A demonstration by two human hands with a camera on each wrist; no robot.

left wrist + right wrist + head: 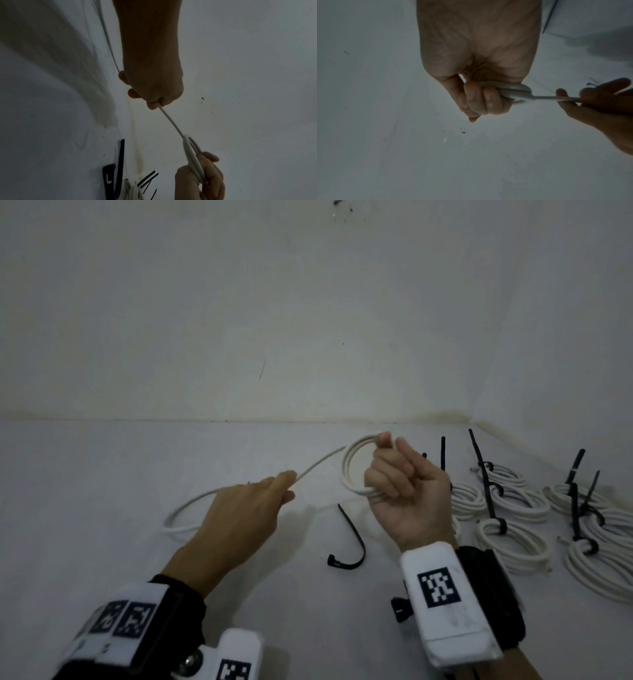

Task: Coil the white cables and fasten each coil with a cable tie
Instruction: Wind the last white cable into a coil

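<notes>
Head view: right hand grips springy white round cable coil; left hand pinches its light, slick tail; hold the crossover.

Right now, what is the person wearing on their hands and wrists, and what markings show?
Both hands are bare: no gloves or rings show on the left hand or the right hand. Each wrist carries a black strap with white padded blocks printed with black-and-white square tag markers, on the left wrist rig and the right wrist rig. A black screw knob sticks out beside the right one. No sleeves are visible.
</notes>
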